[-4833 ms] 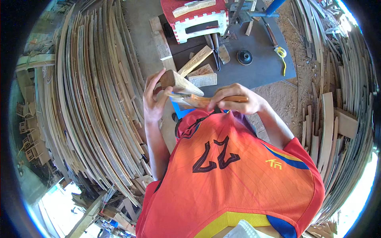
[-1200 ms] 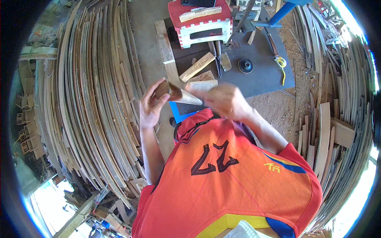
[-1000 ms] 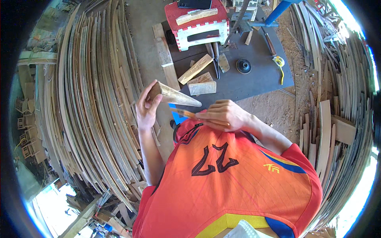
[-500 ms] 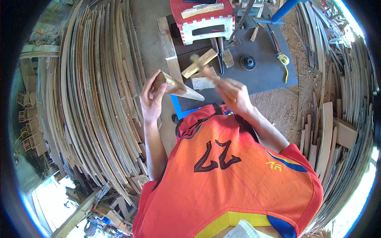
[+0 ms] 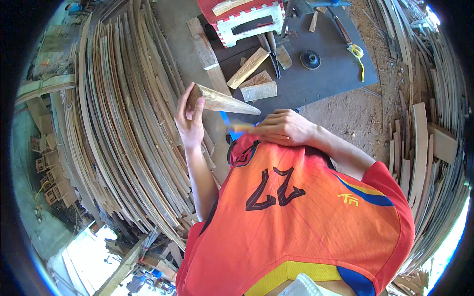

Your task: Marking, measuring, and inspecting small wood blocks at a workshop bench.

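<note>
My left hand (image 5: 190, 121) grips a tapered, roughly angular wooden piece (image 5: 224, 102) by its thick end, with the thin tip pointing right. My right hand (image 5: 289, 127) is wrapped round a blurred wooden-handled tool (image 5: 247, 128), held low against the front of my orange shirt, just under the wooden piece and not visibly touching it. Its far end is too smeared to make out. Beyond both hands, a dark tabletop (image 5: 340, 79) carries a pale wood stick (image 5: 247, 67), small wooden blocks (image 5: 258, 90) and dark long-handled tools (image 5: 274, 56).
A red-and-white step stool (image 5: 240, 37) stands on the table beside a black disc (image 5: 310, 59), a yellow tape measure (image 5: 359, 54) and a wooden-handled tool (image 5: 339, 28). Long stacked wooden strips line the left (image 5: 126, 123) and right (image 5: 419, 138); sawdust-covered ground (image 5: 340, 118) lies below the table.
Half a second ago my right hand had the tool raised toward the table; it is now lowered and horizontal against my shirt. My left hand still holds the wooden piece. The view has shifted slightly.
</note>
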Tool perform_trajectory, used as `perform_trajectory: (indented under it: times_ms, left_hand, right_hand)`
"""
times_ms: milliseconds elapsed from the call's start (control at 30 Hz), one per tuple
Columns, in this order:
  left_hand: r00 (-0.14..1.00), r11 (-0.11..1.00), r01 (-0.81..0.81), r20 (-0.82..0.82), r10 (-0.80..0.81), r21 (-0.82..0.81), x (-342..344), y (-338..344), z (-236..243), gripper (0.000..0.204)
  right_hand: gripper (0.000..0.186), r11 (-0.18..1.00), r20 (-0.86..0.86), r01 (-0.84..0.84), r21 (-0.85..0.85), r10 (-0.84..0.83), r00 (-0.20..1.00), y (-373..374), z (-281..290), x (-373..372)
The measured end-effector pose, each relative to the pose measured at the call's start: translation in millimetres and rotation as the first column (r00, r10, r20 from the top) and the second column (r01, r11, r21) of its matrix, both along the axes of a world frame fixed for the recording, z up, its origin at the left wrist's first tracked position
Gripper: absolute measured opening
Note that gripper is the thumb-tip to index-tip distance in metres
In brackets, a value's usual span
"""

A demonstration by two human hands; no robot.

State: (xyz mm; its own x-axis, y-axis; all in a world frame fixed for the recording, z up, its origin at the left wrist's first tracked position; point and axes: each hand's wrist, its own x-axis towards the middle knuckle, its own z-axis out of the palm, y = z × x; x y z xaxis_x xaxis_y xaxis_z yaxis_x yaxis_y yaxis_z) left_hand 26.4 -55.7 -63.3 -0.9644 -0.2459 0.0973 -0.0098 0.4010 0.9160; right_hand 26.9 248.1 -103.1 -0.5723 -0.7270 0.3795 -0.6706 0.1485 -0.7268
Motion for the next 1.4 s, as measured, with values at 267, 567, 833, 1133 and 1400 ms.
perform_trajectory:
  times_ms: [267,567,833,1133,1400]
  left_hand:
    - [0.991,0.985,0.129,-0.044,-0.125,0.111,-1,2,-2,0.048]
    - [0.994,0.986,0.113,-0.015,-0.112,0.12,2,-7,0,0.049]
    - [0.995,0.986,0.102,-0.027,-0.1,0.129,5,-4,2,0.05]
    - [0.997,0.989,0.081,-0.024,-0.079,0.123,8,4,1,0.049]
    - [1.0,0.992,0.001,-0.016,0.0,0.125,8,1,3,0.049]
  right_hand:
    - [0.039,0.998,-0.078,0.044,0.044,-0.041,0.996,2,13,-9]
    - [0.034,0.997,-0.028,0.071,-0.009,-0.071,0.997,5,20,-25]
    - [0.035,1.0,0.047,-0.005,-0.03,0.006,0.999,-6,28,-4]
    - [0.031,0.958,0.036,0.264,-0.116,-0.262,0.965,9,17,-28]
    - [0.025,0.994,0.01,-0.109,-0.009,0.109,0.994,12,3,-14]
